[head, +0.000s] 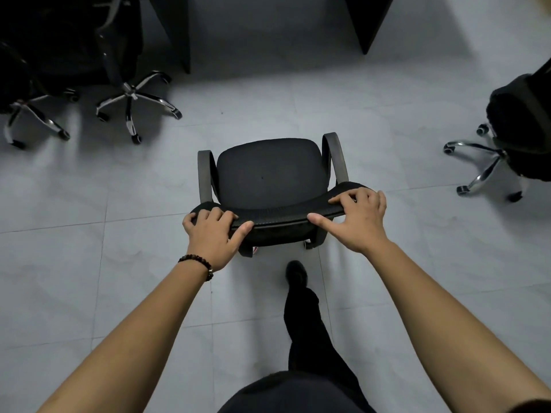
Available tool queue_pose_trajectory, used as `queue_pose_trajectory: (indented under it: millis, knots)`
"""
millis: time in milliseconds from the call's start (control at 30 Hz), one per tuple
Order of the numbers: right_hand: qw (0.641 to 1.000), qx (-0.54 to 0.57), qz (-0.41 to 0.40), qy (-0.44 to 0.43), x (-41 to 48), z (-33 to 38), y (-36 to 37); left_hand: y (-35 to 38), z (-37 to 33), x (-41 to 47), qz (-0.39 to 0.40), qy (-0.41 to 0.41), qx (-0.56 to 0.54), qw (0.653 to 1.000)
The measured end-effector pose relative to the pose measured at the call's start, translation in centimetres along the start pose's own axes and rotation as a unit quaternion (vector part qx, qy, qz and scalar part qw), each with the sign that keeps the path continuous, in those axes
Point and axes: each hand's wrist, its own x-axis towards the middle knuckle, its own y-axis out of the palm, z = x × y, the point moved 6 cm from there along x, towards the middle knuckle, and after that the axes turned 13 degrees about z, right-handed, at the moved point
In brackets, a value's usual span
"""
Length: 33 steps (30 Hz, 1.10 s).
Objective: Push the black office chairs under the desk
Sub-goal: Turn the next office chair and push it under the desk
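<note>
A black office chair (271, 171) with grey armrests stands on the floor right in front of me, its seat facing the desk. My left hand (211, 234) grips the left end of its curved backrest top, fingers over the edge and thumb beneath. My right hand (357, 219) holds the right end the same way. The desk (179, 31) shows only as two dark side panels at the top, with an open gap of floor between them straight ahead of the chair.
Two black chairs with chrome star bases (137, 99) stand at the upper left, partly under the desk. Another black chair (518, 126) sits at the right edge. My dark-trousered leg and shoe (295, 274) step just behind the held chair. Pale floor tiles (89, 263) surround it.
</note>
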Motion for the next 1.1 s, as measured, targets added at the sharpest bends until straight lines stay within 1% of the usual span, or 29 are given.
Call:
queue_pose_trajectory:
  millis: [200,433,567,800,900,1100]
  knots:
    - [1.000,-0.019,0.014,-0.011,13.7,2.6,-6.1,-6.6,0.7,13.5,0.015,-0.018,-0.017,1.000]
    - [0.998,-0.036,0.044,-0.023,28.1,5.2,-12.0,-12.5,1.4,26.3,0.018,-0.040,-0.033,0.998]
    - [0.998,-0.045,0.039,-0.032,36.3,7.1,-15.0,-15.9,2.4,33.8,0.016,-0.039,-0.038,0.998]
    - [0.999,-0.030,0.022,-0.024,51.0,13.3,-19.6,-23.0,7.6,48.5,-0.003,-0.028,-0.020,0.999]
    - [0.999,-0.029,0.021,-0.019,56.4,15.9,-21.5,-25.9,9.6,54.1,0.017,-0.033,-0.023,0.999]
    - [0.999,-0.033,0.030,-0.015,65.3,20.4,-24.3,-30.4,13.2,62.7,0.027,-0.036,-0.026,0.999]
